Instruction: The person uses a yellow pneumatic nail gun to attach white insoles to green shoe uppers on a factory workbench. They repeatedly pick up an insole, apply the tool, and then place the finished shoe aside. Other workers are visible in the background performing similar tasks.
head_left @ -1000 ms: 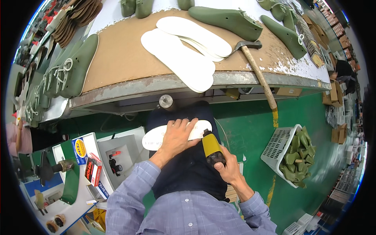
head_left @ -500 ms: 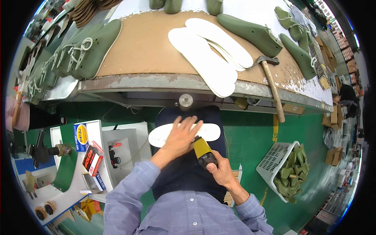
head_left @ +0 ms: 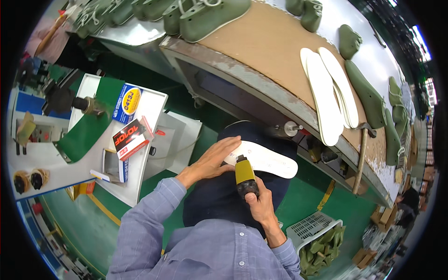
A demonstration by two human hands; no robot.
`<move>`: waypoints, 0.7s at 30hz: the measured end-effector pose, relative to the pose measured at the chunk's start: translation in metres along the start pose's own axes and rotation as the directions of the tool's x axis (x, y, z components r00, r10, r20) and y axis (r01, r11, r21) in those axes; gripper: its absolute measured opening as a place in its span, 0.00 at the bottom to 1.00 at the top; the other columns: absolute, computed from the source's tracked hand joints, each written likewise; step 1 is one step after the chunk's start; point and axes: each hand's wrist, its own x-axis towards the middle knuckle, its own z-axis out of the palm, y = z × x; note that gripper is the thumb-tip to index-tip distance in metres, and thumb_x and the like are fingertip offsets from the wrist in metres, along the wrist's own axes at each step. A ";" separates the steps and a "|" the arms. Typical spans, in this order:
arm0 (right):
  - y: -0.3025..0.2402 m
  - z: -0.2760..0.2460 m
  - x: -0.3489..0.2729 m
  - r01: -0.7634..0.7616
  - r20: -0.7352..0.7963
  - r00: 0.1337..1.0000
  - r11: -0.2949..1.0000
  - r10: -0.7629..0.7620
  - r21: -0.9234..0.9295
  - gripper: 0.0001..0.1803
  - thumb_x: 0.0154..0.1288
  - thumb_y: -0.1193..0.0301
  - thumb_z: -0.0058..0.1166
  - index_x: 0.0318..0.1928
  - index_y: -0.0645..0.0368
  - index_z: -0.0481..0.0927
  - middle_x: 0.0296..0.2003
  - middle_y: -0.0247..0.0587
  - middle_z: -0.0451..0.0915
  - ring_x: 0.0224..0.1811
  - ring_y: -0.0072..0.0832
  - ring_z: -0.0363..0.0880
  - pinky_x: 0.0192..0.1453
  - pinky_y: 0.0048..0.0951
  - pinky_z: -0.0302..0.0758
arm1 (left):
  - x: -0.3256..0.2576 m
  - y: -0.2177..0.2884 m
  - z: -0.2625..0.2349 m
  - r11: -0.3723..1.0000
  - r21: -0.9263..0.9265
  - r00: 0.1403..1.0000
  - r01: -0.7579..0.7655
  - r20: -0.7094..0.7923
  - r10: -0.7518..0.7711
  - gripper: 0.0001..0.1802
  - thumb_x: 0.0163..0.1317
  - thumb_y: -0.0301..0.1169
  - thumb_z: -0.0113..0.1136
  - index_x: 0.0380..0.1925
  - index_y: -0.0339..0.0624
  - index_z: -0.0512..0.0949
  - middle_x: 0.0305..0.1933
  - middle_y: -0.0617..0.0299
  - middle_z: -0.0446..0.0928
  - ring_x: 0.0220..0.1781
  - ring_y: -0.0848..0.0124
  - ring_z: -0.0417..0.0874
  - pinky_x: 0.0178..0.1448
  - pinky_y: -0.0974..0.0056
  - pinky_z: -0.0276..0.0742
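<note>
Insole (head_left: 270, 162) over lap (head_left: 210, 203), left grip (head_left: 211, 158) holding its left end, right grip (head_left: 261, 203) clenched round yellow tool (head_left: 244, 173), nose at insole's near edge, spare insoles (head_left: 318, 95) far right on surface (head_left: 261, 44).

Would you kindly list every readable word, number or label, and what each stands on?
I'll describe the print without copying it:
Blue-and-yellow box: large code, legible.
Red-and-black box: large upside-down lettering, legible.
Open blue-and-white box: smaller print, partly visible.
White insole: faint marks, too small to read.
</note>
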 end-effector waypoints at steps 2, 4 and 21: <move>-0.002 0.005 0.002 0.022 0.001 1.000 0.999 -0.022 -0.036 0.52 0.65 0.32 0.57 0.67 0.69 0.71 0.44 0.61 0.87 0.50 0.53 0.89 0.55 0.43 0.82 | -0.001 -0.002 0.001 1.000 0.009 1.000 -0.025 -0.007 0.025 0.53 0.51 0.23 0.77 0.77 0.44 0.60 0.81 0.49 0.60 0.81 0.50 0.61 0.83 0.49 0.60; -0.005 0.007 0.003 0.027 0.005 1.000 0.999 -0.027 -0.047 0.51 0.65 0.34 0.58 0.67 0.69 0.71 0.45 0.62 0.87 0.50 0.55 0.88 0.55 0.44 0.82 | -0.001 -0.003 0.002 1.000 0.010 1.000 -0.020 -0.010 0.020 0.53 0.51 0.23 0.77 0.77 0.44 0.60 0.81 0.49 0.60 0.81 0.50 0.62 0.83 0.49 0.60; 0.001 -0.013 -0.047 -0.082 0.023 0.992 0.755 0.127 -0.651 0.47 0.60 0.39 0.67 0.66 0.64 0.74 0.49 0.64 0.85 0.47 0.58 0.87 0.51 0.50 0.84 | 0.086 0.064 0.035 0.931 0.362 0.965 -0.055 0.260 -0.044 0.48 0.51 0.37 0.74 0.72 0.37 0.66 0.58 0.46 0.77 0.60 0.49 0.79 0.62 0.45 0.72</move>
